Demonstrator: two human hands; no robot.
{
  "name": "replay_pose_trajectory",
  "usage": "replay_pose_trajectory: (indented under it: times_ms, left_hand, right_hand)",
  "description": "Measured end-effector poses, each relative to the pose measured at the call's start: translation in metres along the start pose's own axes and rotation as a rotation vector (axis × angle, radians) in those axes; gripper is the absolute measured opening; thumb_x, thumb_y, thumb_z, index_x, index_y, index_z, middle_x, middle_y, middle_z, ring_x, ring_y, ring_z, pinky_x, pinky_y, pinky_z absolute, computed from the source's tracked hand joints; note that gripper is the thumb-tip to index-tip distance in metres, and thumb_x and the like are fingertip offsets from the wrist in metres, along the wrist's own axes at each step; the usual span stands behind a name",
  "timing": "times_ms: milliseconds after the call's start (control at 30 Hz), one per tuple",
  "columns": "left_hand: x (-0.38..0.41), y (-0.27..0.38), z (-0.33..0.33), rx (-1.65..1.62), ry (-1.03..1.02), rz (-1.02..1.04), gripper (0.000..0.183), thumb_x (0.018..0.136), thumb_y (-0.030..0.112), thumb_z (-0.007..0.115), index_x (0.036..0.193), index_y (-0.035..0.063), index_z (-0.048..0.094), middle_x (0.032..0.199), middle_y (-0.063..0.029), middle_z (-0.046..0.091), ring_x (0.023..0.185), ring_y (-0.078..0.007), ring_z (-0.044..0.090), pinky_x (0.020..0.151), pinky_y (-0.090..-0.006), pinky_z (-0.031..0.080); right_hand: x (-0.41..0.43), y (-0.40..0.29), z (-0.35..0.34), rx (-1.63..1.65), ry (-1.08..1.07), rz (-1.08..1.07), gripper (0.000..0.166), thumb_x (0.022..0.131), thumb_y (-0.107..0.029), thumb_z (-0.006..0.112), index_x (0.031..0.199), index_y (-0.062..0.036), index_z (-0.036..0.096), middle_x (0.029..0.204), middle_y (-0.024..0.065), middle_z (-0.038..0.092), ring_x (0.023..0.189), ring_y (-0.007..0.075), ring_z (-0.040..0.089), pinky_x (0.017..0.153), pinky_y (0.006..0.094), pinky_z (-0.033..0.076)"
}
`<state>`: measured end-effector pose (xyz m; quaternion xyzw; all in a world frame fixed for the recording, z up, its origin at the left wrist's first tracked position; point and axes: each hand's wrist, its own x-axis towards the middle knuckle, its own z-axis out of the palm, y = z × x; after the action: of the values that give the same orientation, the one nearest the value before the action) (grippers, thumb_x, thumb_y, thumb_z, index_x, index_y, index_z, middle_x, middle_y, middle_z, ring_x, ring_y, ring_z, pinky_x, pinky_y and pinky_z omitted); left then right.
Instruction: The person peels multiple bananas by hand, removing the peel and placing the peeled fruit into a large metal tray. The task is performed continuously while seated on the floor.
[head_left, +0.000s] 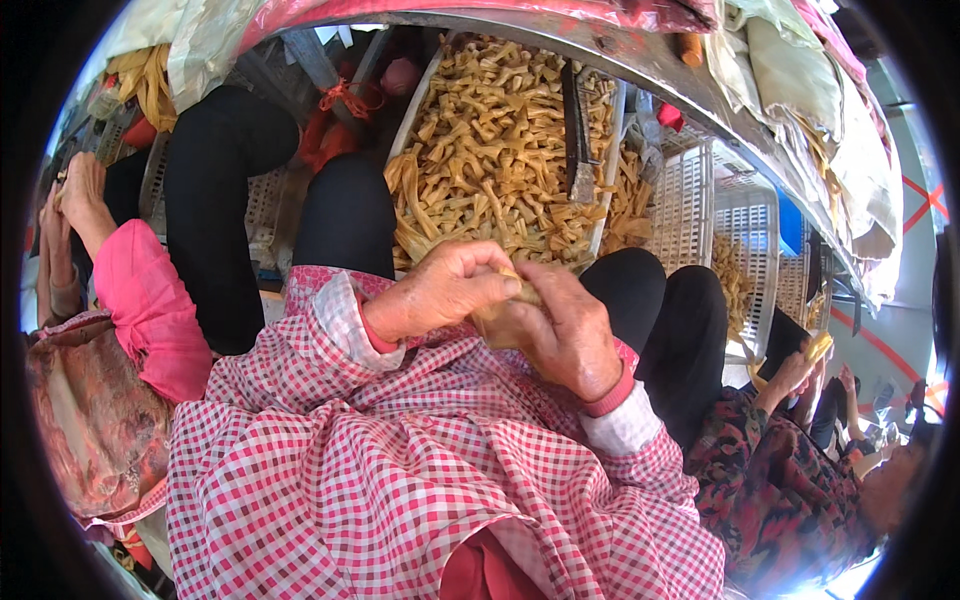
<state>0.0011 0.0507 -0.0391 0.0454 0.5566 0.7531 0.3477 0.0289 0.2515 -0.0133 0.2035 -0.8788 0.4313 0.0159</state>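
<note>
My left hand (442, 289) and my right hand (566, 322) meet above my lap, both gripping one soft, yellowish-brown strip of sheet-like material (499, 322). Its upper part is bunched between the fingers, and a flat part hangs below them. Part of it is hidden by my fingers. Beyond my hands, between my knees, stands a white crate (411, 112) heaped with knotted strips (487, 142) of similar colour. Longer, loose strips (409, 195) lie at its near left corner. A dark metal bar (576, 127) rests across the heap on the right.
A metal table edge (645, 71) curves above the crate. White plastic baskets (682, 202) stand at the right, some holding strips. Co-workers sit close on both sides: a pink sleeve (150, 300) at left, a co-worker's hand (791, 375) with a yellow strip at right.
</note>
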Motion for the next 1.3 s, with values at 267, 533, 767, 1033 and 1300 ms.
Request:
replay_pose_trajectory:
  times_ms: [267,533,767,1033,1300]
  left_hand:
    - [0.011,0.041,-0.02,0.06,0.246,0.161,0.015,0.096,0.018,0.061,0.099,0.0039,0.059,0.063,0.0063,0.049,0.042,-0.0007,0.036,0.037,-0.018,0.027]
    - [0.089,0.067,-0.03,0.135,0.455,0.355,0.014,0.096,0.017,0.06,0.096,0.0036,0.058,0.059,0.006,0.045,0.041,-0.0019,0.033,0.037,-0.0206,0.026]
    - [0.02,0.018,-0.032,-0.072,0.371,0.061,0.012,0.096,0.016,0.059,0.097,0.0045,0.056,0.062,0.004,0.049,0.042,-0.0029,0.037,0.038,-0.0205,0.029]
    - [0.002,0.016,0.013,0.255,-0.088,0.166,0.01,0.097,0.011,0.056,0.104,0.0031,0.057,0.07,0.0017,0.056,0.058,-0.005,0.053,0.052,-0.0225,0.042]
    - [-0.004,0.005,-0.021,-0.179,-0.153,0.082,0.034,0.101,0.029,0.053,0.116,-0.0012,0.058,0.082,-0.0037,0.058,0.056,-0.0101,0.048,0.057,-0.0261,0.044]
  right_hand:
    - [0.015,0.013,-0.055,-0.142,0.15,0.012,0.008,0.089,-0.003,0.063,0.095,0.0012,0.065,0.081,0.0159,0.062,0.071,0.0315,0.063,0.064,0.0366,0.05]
    - [0.103,0.067,-0.063,-0.436,0.233,-0.112,0.015,0.091,-0.003,0.057,0.105,0.0017,0.061,0.092,0.0215,0.063,0.083,0.0371,0.063,0.07,0.0425,0.051]
    - [0.023,0.07,-0.034,-0.09,0.069,0.077,0.034,0.085,-0.007,0.068,0.116,0.0037,0.06,0.101,0.0223,0.067,0.094,0.036,0.066,0.084,0.0368,0.053]
    - [-0.001,0.008,-0.025,-0.048,-0.044,-0.063,0.023,0.081,-0.007,0.071,0.102,0.0004,0.066,0.095,0.0162,0.067,0.086,0.0324,0.066,0.075,0.0376,0.053]
    - [-0.01,0.04,-0.004,-0.35,-0.148,-0.217,0.009,0.079,-0.005,0.063,0.087,-0.0039,0.062,0.085,0.0154,0.064,0.072,0.0323,0.064,0.065,0.0417,0.053]
